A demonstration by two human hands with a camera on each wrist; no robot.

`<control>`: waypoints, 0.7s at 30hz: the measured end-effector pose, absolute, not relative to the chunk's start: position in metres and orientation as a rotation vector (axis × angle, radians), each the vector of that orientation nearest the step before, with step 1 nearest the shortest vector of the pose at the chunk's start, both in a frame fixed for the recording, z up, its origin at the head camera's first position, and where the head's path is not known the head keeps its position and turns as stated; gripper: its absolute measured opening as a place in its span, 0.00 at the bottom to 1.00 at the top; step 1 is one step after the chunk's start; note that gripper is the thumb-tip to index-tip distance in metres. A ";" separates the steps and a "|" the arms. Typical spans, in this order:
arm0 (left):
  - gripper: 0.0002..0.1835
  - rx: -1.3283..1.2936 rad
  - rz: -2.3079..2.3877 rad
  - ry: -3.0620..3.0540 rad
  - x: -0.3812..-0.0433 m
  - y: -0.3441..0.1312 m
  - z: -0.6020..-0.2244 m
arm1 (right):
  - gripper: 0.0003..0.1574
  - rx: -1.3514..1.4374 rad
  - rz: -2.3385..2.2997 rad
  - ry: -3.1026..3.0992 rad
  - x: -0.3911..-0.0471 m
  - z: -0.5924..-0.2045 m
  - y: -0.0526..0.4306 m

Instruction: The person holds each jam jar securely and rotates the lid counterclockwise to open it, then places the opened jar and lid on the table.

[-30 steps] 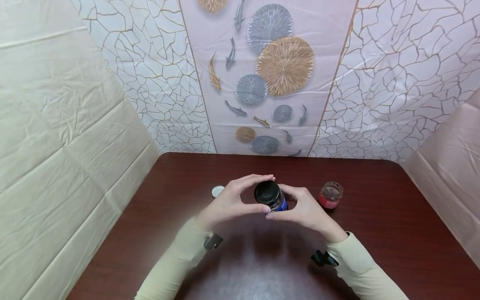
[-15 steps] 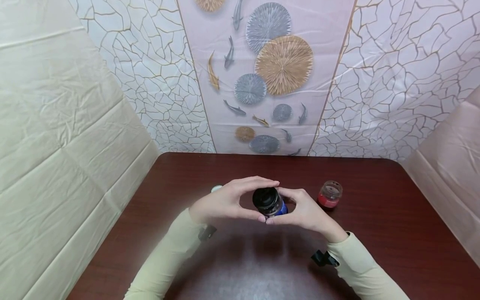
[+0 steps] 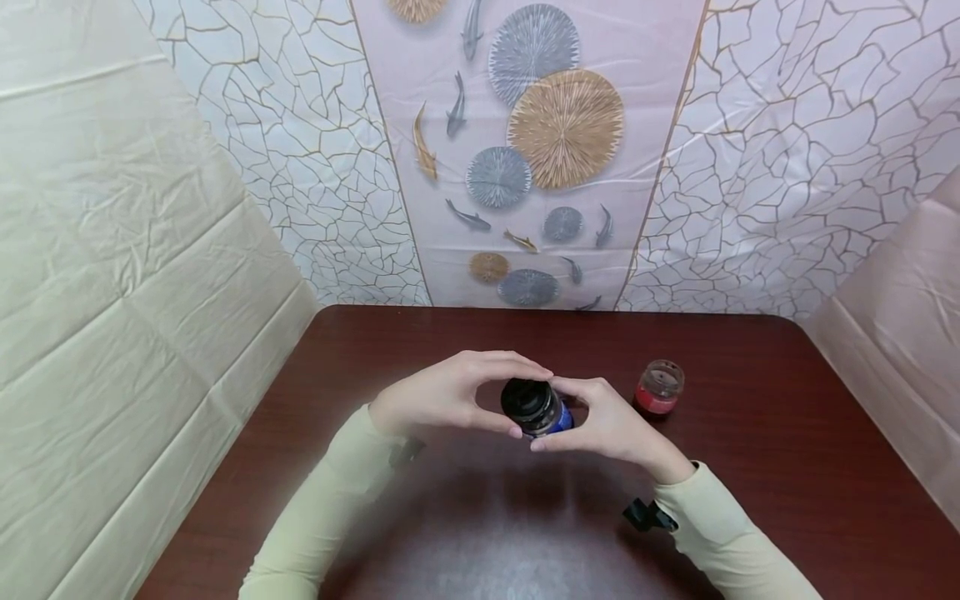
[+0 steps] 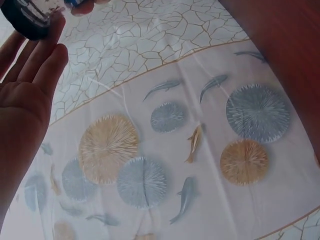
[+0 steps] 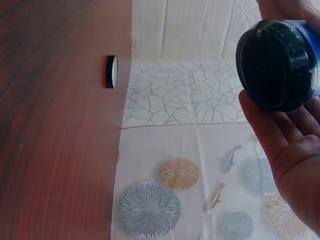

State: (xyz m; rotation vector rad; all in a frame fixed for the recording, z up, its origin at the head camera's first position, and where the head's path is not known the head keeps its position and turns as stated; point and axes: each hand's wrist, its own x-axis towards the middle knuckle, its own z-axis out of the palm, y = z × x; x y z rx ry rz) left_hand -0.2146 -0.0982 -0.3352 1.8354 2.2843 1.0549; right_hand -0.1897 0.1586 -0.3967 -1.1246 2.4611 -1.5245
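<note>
Over the middle of the table, both hands are around one glass jar with a dark lid and a blue label. My left hand [image 3: 450, 396] grips the jar lid [image 3: 527, 400], thumb at its near side and fingers at its far side. Lower down, my right hand [image 3: 607, 421] holds the jar's body [image 3: 561, 419] by the label. The left wrist view has the left hand [image 4: 30, 85] with its fingers at the lid [image 4: 22, 17]. In the right wrist view, the jar's dark, glossy end [image 5: 275, 65] sits between the right thumb and fingers.
A small glass jar [image 3: 660, 389] with a red label and no lid stands on the dark red table [image 3: 787, 467], right of the hands. A loose lid [image 5: 112, 72], black-edged and pale inside, lies on the table. Patterned cloth [image 3: 562, 129] hangs behind.
My left hand has shifted slightly left and turned at the wrist, its thumb slipping back along the lid. The jar tilts slightly lower. The loose lid has become hidden behind the left hand.
</note>
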 end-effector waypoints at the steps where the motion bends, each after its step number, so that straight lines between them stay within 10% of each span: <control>1: 0.34 1.828 1.053 2.284 -0.215 -0.099 -0.335 | 0.43 -1.123 -1.521 2.460 -0.190 -0.397 0.158; 21: 0.37 1.742 1.005 2.437 -0.212 -0.098 -0.331 | 0.38 -1.120 -1.517 2.475 -0.190 -0.397 0.159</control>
